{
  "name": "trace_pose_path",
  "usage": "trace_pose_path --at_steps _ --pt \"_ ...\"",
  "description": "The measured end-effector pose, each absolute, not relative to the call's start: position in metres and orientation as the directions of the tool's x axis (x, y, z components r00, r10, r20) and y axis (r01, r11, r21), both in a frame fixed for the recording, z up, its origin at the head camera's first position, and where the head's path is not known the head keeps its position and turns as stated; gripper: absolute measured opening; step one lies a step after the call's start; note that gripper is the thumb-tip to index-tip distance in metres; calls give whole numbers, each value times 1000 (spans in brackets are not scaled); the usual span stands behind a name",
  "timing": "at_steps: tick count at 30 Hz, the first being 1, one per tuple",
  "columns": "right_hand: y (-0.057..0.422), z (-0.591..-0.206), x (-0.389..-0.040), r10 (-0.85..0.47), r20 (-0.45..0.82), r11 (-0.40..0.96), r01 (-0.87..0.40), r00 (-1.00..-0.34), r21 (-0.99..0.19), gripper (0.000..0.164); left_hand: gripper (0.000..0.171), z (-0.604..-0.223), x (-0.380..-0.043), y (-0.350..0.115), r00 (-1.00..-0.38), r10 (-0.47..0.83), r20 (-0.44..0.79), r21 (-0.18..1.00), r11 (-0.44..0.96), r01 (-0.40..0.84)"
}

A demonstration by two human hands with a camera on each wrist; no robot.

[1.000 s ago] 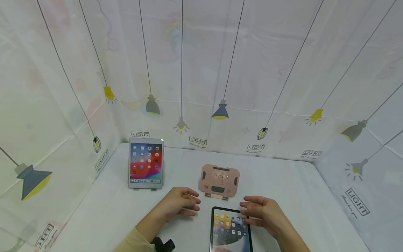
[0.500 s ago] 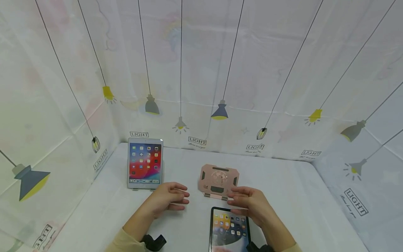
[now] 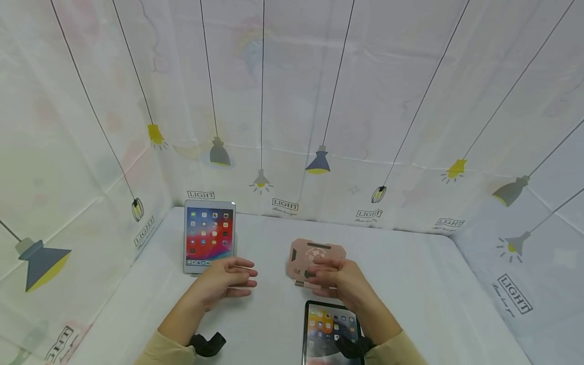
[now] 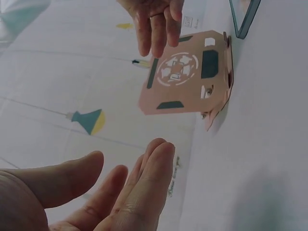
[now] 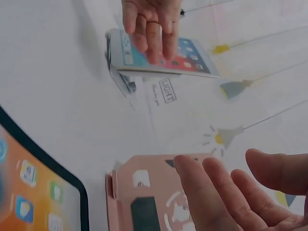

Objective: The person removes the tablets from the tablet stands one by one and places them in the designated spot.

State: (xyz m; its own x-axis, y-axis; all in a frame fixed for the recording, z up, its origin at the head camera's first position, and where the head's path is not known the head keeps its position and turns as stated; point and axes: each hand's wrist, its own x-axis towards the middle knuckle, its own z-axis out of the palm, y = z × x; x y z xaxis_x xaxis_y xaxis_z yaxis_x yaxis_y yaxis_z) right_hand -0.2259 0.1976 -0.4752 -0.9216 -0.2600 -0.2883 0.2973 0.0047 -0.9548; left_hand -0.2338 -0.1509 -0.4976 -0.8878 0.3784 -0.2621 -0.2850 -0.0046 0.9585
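In the head view my left hand (image 3: 223, 282), fingers relaxed and holding nothing, is in front of the white tablet (image 3: 210, 228), overlapping its lower right corner. That tablet leans upright on a stand, its home screen lit. My right hand (image 3: 343, 282), also holding nothing with its fingers spread loosely, covers part of a rose-pink tablet stand (image 3: 297, 261). The stand has dark pads and a round cut-out pattern, plain in the left wrist view. Below the right hand lies a black-framed tablet (image 3: 319, 334) with its screen lit, its right side partly hidden by the wrist.
A white cloth covers the table (image 3: 410, 284). Behind and at both sides hang pale curtains (image 3: 292, 101) printed with lamps and lettering. Black wrist mounts (image 3: 207, 344) sit on both wrists.
Both hands have moved left and slightly away from the body. The left has come in front of the white tablet, the right from beside the black-framed tablet to the pink stand.
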Motion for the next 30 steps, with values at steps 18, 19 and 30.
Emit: trace_pose_path --at_steps 18,19,30 --pt "153 -473 -247 -279 -274 -46 298 -920 -953 56 50 -486 -238 -192 -930 288 -230 971 1 -240" --pt "150 -473 -249 -274 -274 -52 299 -922 -953 55 50 -485 -238 -194 -930 286 -230 971 5 -239" --pt "123 -468 -266 -247 -296 -48 317 -923 -947 47 53 -482 -241 -222 -941 248 -228 971 -14 -239"
